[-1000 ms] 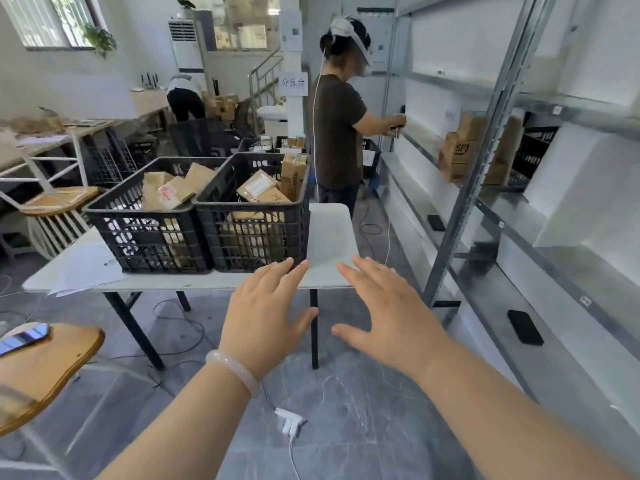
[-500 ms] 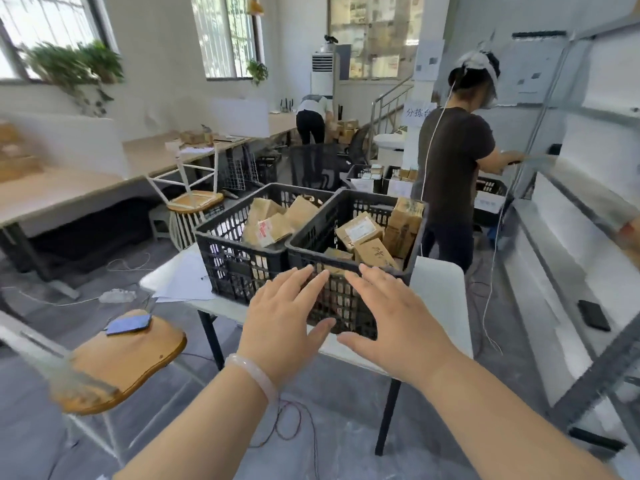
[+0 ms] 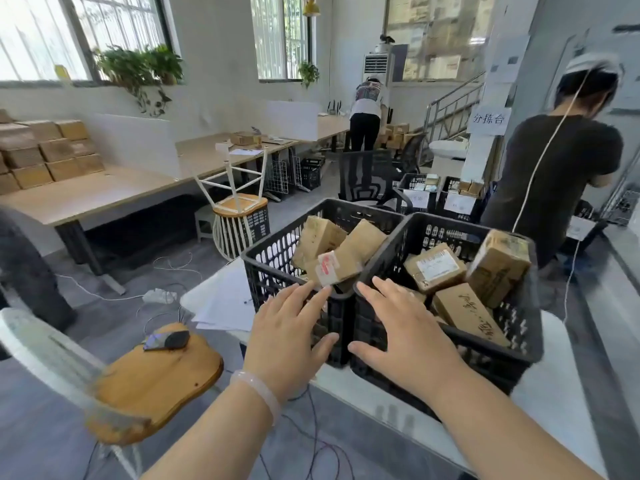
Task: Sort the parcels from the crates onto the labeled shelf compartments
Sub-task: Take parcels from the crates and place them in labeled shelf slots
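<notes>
A white worktop (image 3: 550,403) carries two black plastic lattice crates side by side, walls touching: left crate (image 3: 277,258), right crate (image 3: 512,341). Both hold loosely heaped brown cardboard parcels (image 3: 467,315), tilted at mixed angles; none is lifted yet. The labelled shelf cannot be made out in this view.

The left hand (image 3: 287,330), pale bangle (image 3: 256,389) at the wrist, and the right hand (image 3: 405,337) hover at the near rims where the crates meet, fingers spread wide, holding nothing. The left fingertips lie just beside the parcel with the red-and-white label (image 3: 334,268); contact cannot be judged.

Judgement: the step in hand is a pick. Best taken from the top of a heap, gripped across the short sides, label turned up so it reads before going to the shelf. Avoid tugging buried parcels; neighbours would likely slide.
</notes>
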`<state>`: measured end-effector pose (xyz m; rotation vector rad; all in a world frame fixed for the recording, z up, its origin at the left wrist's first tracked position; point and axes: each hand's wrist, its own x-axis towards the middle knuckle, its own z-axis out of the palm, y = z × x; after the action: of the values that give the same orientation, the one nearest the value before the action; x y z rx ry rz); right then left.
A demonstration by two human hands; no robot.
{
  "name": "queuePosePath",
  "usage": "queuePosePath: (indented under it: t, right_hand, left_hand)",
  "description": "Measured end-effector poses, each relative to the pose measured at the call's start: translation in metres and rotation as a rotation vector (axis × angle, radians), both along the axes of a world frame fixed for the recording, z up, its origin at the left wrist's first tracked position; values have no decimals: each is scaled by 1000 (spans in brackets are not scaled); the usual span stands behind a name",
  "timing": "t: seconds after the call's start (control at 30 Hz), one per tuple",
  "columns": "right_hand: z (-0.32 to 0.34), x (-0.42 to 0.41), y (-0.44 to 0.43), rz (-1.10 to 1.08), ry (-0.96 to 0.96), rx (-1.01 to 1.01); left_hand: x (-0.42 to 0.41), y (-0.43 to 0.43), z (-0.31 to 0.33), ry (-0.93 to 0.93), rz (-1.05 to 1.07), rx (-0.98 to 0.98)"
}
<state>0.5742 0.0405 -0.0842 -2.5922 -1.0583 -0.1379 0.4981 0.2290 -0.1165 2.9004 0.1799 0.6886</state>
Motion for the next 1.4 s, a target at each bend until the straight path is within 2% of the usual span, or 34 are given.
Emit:
queuePosePath:
  t: [0.27, 0.43, 0.67, 0.77, 0.9, 1.03, 1.13, 1.23, 1.3, 1.4]
  right_hand:
    - [-7, 58, 122, -120, 43, 38]
    - [-13, 82, 146, -218, 61, 34]
    - [-19, 133, 160, -479, 221, 238]
    - [-21, 162, 170, -545, 257, 219]
    - [-28, 202, 176, -596, 447, 236]
    - [-29, 230, 175, -640, 619, 30]
    - [-21, 234, 178, -597, 650, -27]
    - [-13, 233, 182, -556, 661, 146]
    - [-3, 234, 186, -572, 633, 318]
    - [3, 244, 192, -600, 460, 477]
  left_hand:
    - [76, 126, -4, 73, -120, -27]
    - [126, 155, -9, 120, -227, -96]
    - [186, 163, -25, 280, -352, -550]
    - [217, 164, -20, 368, -344, -635]
    - [260, 165, -21, 643, -294, -708]
    - [286, 158, -29, 872, -176, -946]
    - [298, 160, -45, 983, -91, -1276]
    - [305, 163, -48, 918, -93, -1416]
    - [313, 169, -44, 872, -143, -1418]
    - [331, 183, -27, 764, -189, -1367]
